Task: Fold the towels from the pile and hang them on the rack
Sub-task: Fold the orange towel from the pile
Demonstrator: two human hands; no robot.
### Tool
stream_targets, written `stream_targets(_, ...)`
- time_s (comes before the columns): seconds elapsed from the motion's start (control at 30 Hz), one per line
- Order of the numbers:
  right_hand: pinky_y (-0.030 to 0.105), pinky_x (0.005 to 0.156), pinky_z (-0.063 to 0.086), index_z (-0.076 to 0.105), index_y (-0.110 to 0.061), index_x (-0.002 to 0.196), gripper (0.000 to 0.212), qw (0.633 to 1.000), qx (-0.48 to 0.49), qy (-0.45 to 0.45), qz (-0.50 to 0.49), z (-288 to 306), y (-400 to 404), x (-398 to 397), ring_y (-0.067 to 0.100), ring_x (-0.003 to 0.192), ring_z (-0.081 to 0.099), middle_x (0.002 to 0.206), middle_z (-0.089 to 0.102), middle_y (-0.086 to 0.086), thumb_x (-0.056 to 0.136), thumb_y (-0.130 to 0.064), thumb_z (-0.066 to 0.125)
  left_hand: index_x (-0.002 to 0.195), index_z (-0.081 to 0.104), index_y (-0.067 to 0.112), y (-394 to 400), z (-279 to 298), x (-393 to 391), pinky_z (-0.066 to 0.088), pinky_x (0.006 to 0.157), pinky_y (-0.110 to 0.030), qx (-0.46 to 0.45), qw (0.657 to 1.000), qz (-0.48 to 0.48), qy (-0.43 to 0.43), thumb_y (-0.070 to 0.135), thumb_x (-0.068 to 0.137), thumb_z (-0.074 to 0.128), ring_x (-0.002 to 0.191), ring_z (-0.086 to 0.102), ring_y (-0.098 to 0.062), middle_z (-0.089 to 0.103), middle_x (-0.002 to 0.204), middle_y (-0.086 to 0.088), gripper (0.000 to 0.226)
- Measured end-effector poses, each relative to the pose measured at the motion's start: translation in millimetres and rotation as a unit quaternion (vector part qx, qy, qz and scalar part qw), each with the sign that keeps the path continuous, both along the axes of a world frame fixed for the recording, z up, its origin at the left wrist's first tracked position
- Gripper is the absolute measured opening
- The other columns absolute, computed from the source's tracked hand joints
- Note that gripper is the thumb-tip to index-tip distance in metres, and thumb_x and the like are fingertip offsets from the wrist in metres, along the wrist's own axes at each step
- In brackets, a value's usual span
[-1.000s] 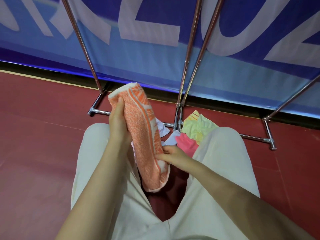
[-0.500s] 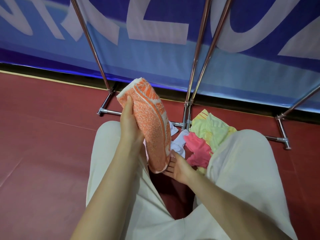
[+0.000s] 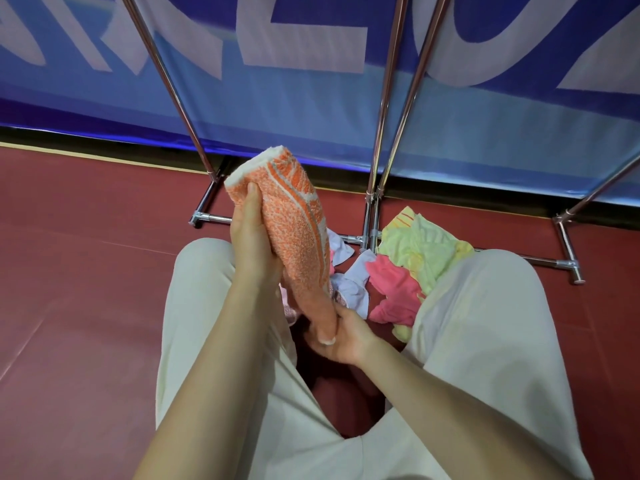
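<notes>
The fingers of the left hand (image 3: 254,237) lie along the upper side of the orange towel (image 3: 298,233), wrapped round its edge with the thumb behind it, so this hand grips the cloth near its top; the fingers of the right hand (image 3: 341,336) curl up round the lower end of the same towel, cupping and pinching its white-trimmed tip. Between the two hands the towel sits at the centre of the frame as a narrow, already doubled-over bundle, tilted with its top toward the upper left, held clear of the floor above the person's pale trousers (image 3: 214,341). Just right of it, on the red floor (image 3: 69,271) between the knees, lies the pile (image 3: 405,268) of yellow, pink and white towels, still crumpled. Behind, the chrome rack (image 3: 377,188) stands with its legs and base bars across the middle of the frame; its hanging bar is out of view above. The folding step looks nearly complete for this towel. The next move probably calls for tidying the last fold, then raising the bundle toward the rack without letting the layers slip apart, keeping both ends held until it is draped.
</notes>
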State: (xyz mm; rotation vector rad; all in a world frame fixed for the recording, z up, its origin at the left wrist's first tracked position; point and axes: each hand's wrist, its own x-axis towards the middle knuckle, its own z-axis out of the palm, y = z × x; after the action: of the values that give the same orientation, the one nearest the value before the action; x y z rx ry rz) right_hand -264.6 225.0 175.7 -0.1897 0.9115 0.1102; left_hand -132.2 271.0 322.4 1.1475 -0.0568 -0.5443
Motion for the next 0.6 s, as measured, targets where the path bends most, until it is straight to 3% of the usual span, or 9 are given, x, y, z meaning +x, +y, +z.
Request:
stream_targets(0.03,0.032,0.063,0.057,0.062,-0.008,0.088,0.025,0.999,-0.01,0.006,-0.034,-3,-3,1,0.021,0.051,0.064,0.067,0.065,0.008,0.082,-0.029,0.052,0.133,0.054,0.015,1,0,0,0.048,0.101,-0.051,-0.006,1.0,0.007,0.001,0.043,0.099,0.047,0.113,0.064,-0.025,0.064,0.126,-0.012,0.045)
stream_targets(0.1,0.033,0.065,0.057,0.061,-0.012,0.096,0.018,0.997,-0.028,0.002,-0.076,-8,-12,2,0.023,0.058,0.067,0.073,0.068,0.01,0.085,-0.023,0.053,0.133,0.054,0.016,3,0,2,0.047,0.101,-0.053,-0.015,1.0,0.02,0.01,0.047,0.097,0.049,0.115,0.063,-0.027,0.063,0.128,-0.013,0.048)
stream_targets(0.17,0.035,0.065,0.057,0.062,-0.016,0.1,0.019,0.992,-0.026,-0.025,-0.117,-11,-20,1,0.027,0.066,0.069,0.082,0.071,0.011,0.086,-0.015,0.049,0.131,0.057,0.02,5,1,1,0.047,0.101,-0.055,-0.019,0.999,0.026,0.023,0.056,0.088,0.058,0.115,0.063,-0.028,0.064,0.127,-0.012,0.056)
stream_targets(0.27,0.028,0.055,0.058,0.065,-0.013,0.093,0.022,0.984,-0.03,-0.059,-0.164,-2,-30,0,0.024,0.062,0.07,0.075,0.072,0.009,0.087,-0.009,0.044,0.132,0.057,0.02,8,2,1,0.045,0.101,-0.057,-0.032,0.999,0.032,0.019,0.058,0.082,0.062,0.117,0.062,-0.03,0.063,0.128,-0.012,0.062)
stream_targets(0.37,0.027,0.056,0.058,0.072,-0.007,0.083,0.033,0.974,-0.049,-0.054,-0.216,-4,-41,5,0.022,0.063,0.071,0.074,0.073,0.009,0.097,-0.014,0.044,0.134,0.054,0.017,11,4,2,0.046,0.102,-0.055,-0.035,0.998,0.041,0.01,0.051,0.092,0.054,0.117,0.062,-0.029,0.062,0.129,-0.014,0.054)
stream_targets(0.47,0.033,0.07,0.06,0.067,-0.007,0.099,0.02,0.966,-0.063,-0.055,-0.247,-9,-51,5,0.024,0.077,0.072,0.087,0.073,0.011,0.095,-0.012,0.049,0.135,0.052,0.013,14,5,2,0.046,0.102,-0.054,-0.039,0.998,0.056,0.002,0.046,0.096,0.05,0.117,0.062,-0.029,0.059,0.132,-0.017,0.051)
stream_targets(0.6,0.031,0.055,0.058,0.063,-0.004,0.098,0.016,0.95,-0.161,-0.012,-0.266,-10,-62,1,0.025,0.07,0.071,0.081,0.071,0.013,0.096,-0.003,0.048,0.118,0.061,0.022,15,7,1,0.05,0.099,-0.047,-0.018,0.994,0.107,-0.03,0.038,0.099,0.051,0.115,0.062,-0.027,0.066,0.116,-0.009,0.027)
